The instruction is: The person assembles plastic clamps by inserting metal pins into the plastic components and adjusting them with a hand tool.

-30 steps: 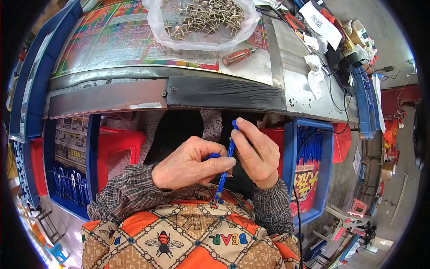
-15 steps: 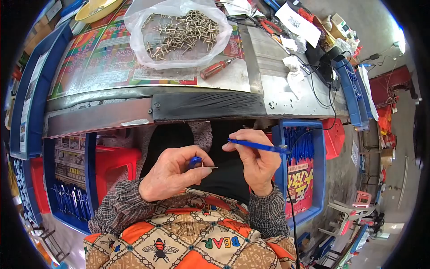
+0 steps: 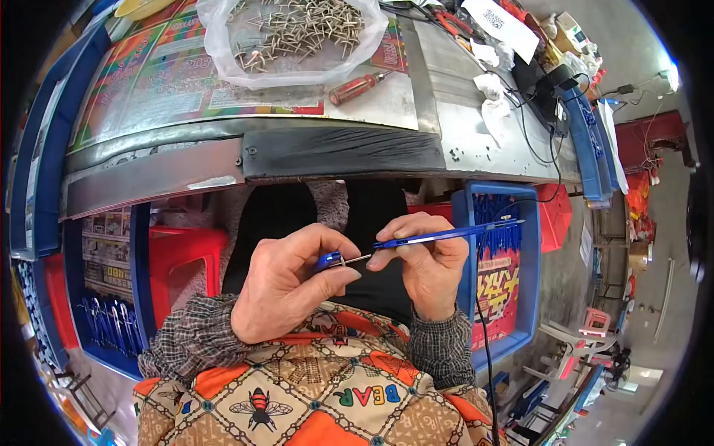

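Note:
Between the thumb and fingers of my left hand [image 3: 286, 286] is a small blue plastic piece [image 3: 328, 260] with a thin metal pin [image 3: 358, 259] sticking out to the right. My right hand [image 3: 430, 279] pinches a long, slim blue plastic piece [image 3: 454, 234], its narrow far end pointing right. The two hands are close together over my lap, below the bench edge. The pin's tip is close to the right fingertips and the near end of the long piece; I cannot tell whether they touch.
On the bench [image 3: 290, 160] lie a clear plastic bag [image 3: 286, 78] of metal pins [image 3: 312, 33] and a red-handled screwdriver [image 3: 351, 90]. Blue trays with slim blue pieces stand at right [image 3: 529, 297] and left [image 3: 145, 271]. A black cable [image 3: 485, 334] hangs beside my right arm.
My hands have come closer together. The long blue piece has swung so its far end points slightly upward, and more of the left hand's blue piece and pin shows. The view has shifted slightly.

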A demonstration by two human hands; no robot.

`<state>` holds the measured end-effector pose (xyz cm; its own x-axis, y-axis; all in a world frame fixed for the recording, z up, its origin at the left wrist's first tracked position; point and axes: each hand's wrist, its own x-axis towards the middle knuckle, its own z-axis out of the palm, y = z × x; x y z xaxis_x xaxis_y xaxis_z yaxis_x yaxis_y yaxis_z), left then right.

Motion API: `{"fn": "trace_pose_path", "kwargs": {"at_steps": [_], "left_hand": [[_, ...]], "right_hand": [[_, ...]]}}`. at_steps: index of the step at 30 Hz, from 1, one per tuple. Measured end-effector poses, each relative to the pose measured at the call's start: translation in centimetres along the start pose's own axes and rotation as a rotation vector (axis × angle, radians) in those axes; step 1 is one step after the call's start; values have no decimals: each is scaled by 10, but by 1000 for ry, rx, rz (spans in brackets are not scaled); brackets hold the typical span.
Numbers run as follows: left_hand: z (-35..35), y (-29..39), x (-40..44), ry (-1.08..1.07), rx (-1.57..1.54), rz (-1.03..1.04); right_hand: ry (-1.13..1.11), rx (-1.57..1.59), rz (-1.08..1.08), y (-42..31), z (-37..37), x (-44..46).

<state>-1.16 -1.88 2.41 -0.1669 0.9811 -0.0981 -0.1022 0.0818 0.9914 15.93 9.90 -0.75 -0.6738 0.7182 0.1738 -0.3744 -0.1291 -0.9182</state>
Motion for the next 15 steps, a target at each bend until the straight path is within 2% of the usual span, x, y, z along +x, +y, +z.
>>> {"fn": "trace_pose_path", "kwargs": {"at_steps": [15], "left_hand": [[3, -14, 14, 6, 64, 57]], "right_hand": [[0, 26, 5, 13, -4, 3]]}}
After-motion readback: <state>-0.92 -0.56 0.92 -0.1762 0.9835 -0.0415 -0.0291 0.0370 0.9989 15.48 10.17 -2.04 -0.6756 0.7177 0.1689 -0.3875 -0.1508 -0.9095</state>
